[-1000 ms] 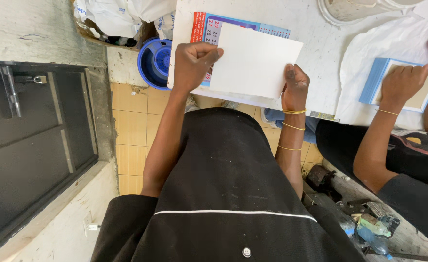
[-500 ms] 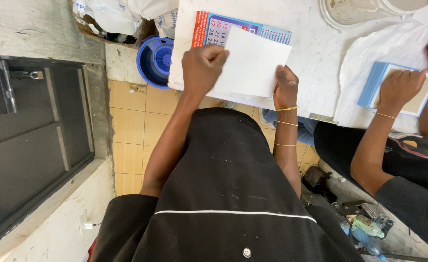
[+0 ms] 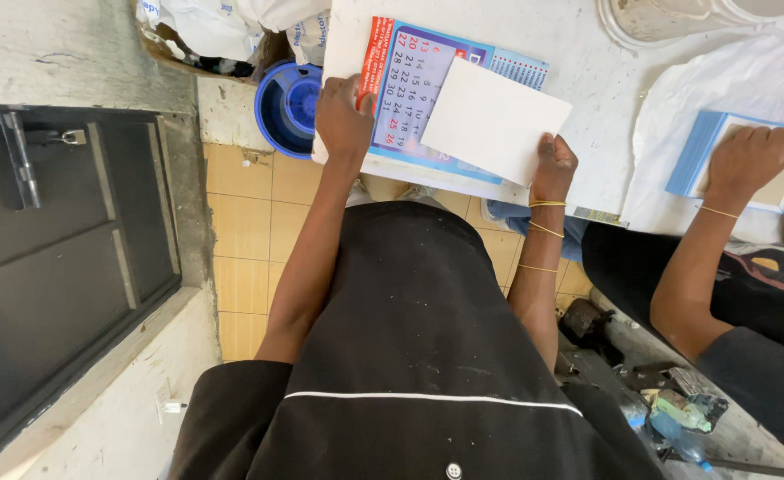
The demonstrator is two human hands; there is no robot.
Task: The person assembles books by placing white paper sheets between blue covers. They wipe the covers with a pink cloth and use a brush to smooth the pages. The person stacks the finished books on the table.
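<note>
**A:** Where are the two hands?

**B:** Both arms stretch forward from a black garment to the white surface [image 3: 578,80]. The left hand [image 3: 343,120] lies knuckles-up, fingers curled, pressing the near left edge of a printed calendar sheet with a red margin and blue border [image 3: 409,89]. The right hand [image 3: 553,164], with thin gold bangles on its wrist, pinches the near corner of a blank white rectangular card [image 3: 494,120].

**A:** And the card itself?

**B:** It lies tilted on top of the calendar sheet, covering the sheet's right half; the sheet rests flat at the surface's near edge.

**A:** What is hard to make out?

**B:** The right fingertips are tucked under the card's edge, so only the thumb side shows. The left palm is hidden, and I cannot tell whether those fingers grip the sheet or merely press it.

**A:** Anything else nearby?

**B:** A round blue plastic tub [image 3: 290,107] sits just left of the surface, partly hidden behind it. At right, another person's hand [image 3: 752,160] rests flat on a light blue framed panel [image 3: 707,156], which the picture's edge cuts off. A pale round basin [image 3: 658,22] is cropped at the top.
</note>
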